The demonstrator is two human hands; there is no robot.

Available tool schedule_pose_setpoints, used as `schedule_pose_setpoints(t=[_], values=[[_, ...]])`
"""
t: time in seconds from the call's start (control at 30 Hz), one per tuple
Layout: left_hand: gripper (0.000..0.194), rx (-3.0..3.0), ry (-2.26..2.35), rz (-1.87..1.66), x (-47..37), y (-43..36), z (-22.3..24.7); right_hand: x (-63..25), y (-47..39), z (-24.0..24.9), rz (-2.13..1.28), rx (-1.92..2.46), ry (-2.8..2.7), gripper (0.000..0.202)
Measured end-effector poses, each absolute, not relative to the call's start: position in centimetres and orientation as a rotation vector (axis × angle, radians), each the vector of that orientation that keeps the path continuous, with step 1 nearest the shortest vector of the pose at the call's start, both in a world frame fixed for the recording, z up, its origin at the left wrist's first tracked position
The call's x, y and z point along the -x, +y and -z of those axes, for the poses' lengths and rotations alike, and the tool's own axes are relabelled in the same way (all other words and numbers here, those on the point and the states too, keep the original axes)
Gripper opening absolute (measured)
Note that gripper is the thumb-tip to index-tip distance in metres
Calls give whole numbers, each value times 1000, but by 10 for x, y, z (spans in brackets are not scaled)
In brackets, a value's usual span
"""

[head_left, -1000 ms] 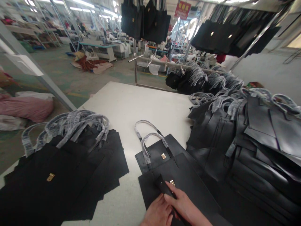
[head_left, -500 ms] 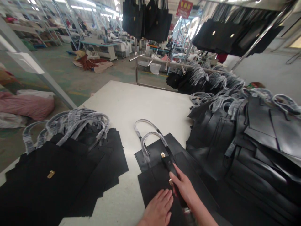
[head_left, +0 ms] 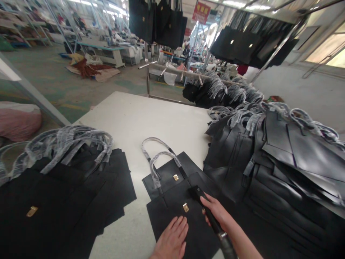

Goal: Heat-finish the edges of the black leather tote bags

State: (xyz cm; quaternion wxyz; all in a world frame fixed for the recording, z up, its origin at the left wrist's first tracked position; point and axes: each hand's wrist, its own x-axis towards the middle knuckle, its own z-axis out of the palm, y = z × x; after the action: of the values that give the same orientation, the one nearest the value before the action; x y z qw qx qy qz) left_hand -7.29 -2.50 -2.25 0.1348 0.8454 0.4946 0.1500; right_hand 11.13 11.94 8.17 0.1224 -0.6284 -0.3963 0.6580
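Note:
A black handbag panel (head_left: 167,210) with a gold clasp (head_left: 185,207) lies flat on the white table, over another black piece with its own gold plate (head_left: 175,177). Plastic-wrapped handles (head_left: 156,139) stick out at its far end. My left hand (head_left: 172,235) rests flat on the bag just below the clasp, fingers stretched out. In my right hand (head_left: 217,212) is a black hand-held tool (head_left: 212,220) with a silver ring near its rear end. The tool's dark head is over the bag's upper right area; whether it touches is hard to see.
A stack of black bags (head_left: 59,201) with wrapped handles lies at the left. On the right is a larger heap of black bags (head_left: 269,172). Beyond the white table (head_left: 151,115) stands a metal rack (head_left: 147,79) with bags hanging above (head_left: 169,27).
My right hand and the tool have moved right and away from the clasp, which now shows fully. The left hand stays flat on the bag. The whole view has shifted slightly.

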Motion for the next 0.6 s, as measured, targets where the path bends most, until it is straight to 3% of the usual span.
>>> schedule_pose_setpoints(t=[0.43,0.6], values=[[52,-2459,1433,-443,71,-24,26,-95,139,-82,-1717,1731,-1273,61],[53,-2415,1460,-472,72,-25,21,-114,120,-88,-1795,1814,-1314,65]])
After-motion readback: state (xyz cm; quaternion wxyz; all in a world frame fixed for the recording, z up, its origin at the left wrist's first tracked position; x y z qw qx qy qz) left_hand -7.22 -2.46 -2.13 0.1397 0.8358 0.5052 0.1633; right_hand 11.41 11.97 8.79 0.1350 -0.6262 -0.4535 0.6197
